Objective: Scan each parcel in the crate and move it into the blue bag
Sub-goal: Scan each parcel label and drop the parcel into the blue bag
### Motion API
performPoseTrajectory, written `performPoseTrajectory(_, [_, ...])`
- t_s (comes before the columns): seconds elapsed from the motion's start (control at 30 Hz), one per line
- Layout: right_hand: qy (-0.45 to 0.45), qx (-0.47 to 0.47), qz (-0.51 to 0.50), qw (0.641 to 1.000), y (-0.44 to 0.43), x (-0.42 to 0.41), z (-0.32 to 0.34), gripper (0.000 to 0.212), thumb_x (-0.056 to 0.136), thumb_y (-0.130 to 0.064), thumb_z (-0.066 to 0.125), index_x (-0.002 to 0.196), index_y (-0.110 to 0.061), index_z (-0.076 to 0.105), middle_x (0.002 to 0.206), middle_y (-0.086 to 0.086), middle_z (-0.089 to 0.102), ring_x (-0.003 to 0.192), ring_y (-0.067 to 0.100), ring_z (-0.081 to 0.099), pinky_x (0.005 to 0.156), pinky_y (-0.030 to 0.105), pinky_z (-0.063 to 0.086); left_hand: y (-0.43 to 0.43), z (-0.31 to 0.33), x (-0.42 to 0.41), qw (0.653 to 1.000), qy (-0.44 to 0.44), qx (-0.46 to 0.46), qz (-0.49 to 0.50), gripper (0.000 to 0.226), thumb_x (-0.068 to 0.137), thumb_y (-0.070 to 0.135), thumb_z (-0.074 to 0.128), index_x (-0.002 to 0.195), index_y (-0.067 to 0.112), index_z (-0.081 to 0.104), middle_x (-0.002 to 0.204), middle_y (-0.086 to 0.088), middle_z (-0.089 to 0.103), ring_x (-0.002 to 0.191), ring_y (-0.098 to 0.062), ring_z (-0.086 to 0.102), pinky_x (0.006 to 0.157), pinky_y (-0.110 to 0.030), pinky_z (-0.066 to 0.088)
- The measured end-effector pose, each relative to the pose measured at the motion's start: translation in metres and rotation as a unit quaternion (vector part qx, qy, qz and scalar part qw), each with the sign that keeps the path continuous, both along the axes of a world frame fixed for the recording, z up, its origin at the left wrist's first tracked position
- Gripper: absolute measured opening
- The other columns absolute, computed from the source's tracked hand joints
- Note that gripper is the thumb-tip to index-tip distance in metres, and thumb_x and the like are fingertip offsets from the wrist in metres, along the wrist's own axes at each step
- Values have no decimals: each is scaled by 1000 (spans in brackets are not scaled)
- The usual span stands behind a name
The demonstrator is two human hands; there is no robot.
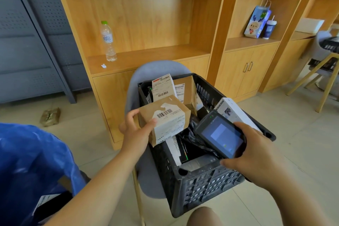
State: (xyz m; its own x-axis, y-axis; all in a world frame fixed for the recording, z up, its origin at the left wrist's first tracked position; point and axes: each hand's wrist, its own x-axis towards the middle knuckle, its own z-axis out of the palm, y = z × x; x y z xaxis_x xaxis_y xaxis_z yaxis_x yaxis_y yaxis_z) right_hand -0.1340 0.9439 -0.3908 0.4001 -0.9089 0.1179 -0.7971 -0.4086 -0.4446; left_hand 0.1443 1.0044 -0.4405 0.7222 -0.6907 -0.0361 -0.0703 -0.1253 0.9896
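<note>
A black plastic crate stands on a grey chair and holds several parcels. My left hand grips a brown cardboard parcel with a white barcode label, lifted over the crate's left rim. My right hand holds a dark handheld scanner over the crate, its lit screen facing up and its front end pointing at the parcel. The blue bag stands open at the lower left, with a labelled parcel visible inside.
Wooden shelving with cupboards runs behind the chair; a water bottle stands on its ledge. A gift bag and a cup sit on the right shelf. A small brown package lies on the tiled floor. Another chair stands far right.
</note>
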Motion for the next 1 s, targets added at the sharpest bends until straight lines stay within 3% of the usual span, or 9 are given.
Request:
performPoseTrajectory(0.07, [1, 1, 0, 1000, 1, 1, 2, 98, 46, -51, 79, 131, -35, 32, 104, -11, 45, 81, 16, 54, 67, 40, 54, 0, -1, 0, 995, 100, 11, -9, 71, 81, 36, 73, 136, 34, 29, 137, -7, 37, 113, -31, 55, 77, -46, 57])
performPoseTrajectory(0.13, [3, 2, 2, 1000, 1, 2, 3, 97, 47, -51, 79, 131, -35, 32, 103, -11, 45, 80, 15, 55, 65, 39, 55, 1, -1, 2, 983, 179, 12, -35, 77, 81, 36, 72, 140, 32, 24, 129, -10, 53, 104, -34, 62, 66, -42, 58])
performPoseTrajectory(0.23, [6, 0, 5, 1000, 3, 3, 6, 98, 47, -51, 78, 132, -34, 32, 104, -12, 46, 80, 15, 55, 65, 39, 55, 3, -1, 7, 981, 193, -12, -26, 73, 78, 31, 76, 136, 32, 32, 124, -9, 58, 103, -33, 63, 64, -39, 56])
performPoseTrajectory(0.3, [7, -5, 9, 1000, 3, 4, 9, 99, 47, -50, 78, 132, -34, 32, 104, -12, 47, 82, 15, 55, 66, 39, 54, 5, -1, 11, 988, 145, -47, -10, 85, 74, 26, 80, 141, 39, 29, 129, -5, 55, 109, -27, 60, 69, -37, 56])
performPoseTrajectory(0.4, [25, -9, 24, 999, 2, 8, 16, 99, 47, -52, 78, 133, -33, 32, 106, -12, 49, 83, 13, 54, 68, 36, 53, 10, 4, 16, 997, -12, -67, 24, 99, 68, 23, 85, 142, 49, 25, 138, 5, 43, 119, -13, 48, 93, -32, 46])
performPoseTrajectory(0.47, [48, -18, 41, 998, 3, 12, 20, 97, 48, -54, 76, 132, -35, 32, 108, -13, 49, 86, 12, 52, 70, 34, 52, 14, 8, 18, 993, -78, -72, 41, 98, 67, 24, 86, 140, 53, 26, 130, 12, 36, 113, -4, 40, 90, -22, 36])
performPoseTrajectory(0.7, [125, -35, 76, 989, 8, 22, 27, 92, 52, -57, 72, 132, -38, 30, 109, -14, 49, 86, 9, 43, 68, 27, 43, 22, 9, 22, 987, -137, -68, 40, 89, 64, 26, 87, 132, 52, 35, 124, 7, 31, 110, -6, 38, 92, -24, 35])
performPoseTrajectory(0.83, [134, -42, 78, 987, 10, 23, 29, 90, 53, -57, 71, 131, -39, 29, 106, -15, 48, 87, 8, 45, 69, 27, 46, 25, 8, 23, 984, -161, -70, 38, 90, 64, 29, 87, 131, 54, 34, 123, 7, 31, 108, -5, 38, 89, -19, 33])
performPoseTrajectory(1.0, [126, -53, 75, 988, 15, 24, 29, 94, 54, -57, 72, 134, -35, 28, 111, -13, 51, 89, 10, 48, 72, 29, 50, 31, 9, 23, 983, -160, -78, 43, 90, 63, 30, 87, 133, 53, 34, 125, 8, 30, 113, -6, 37, 100, -29, 38])
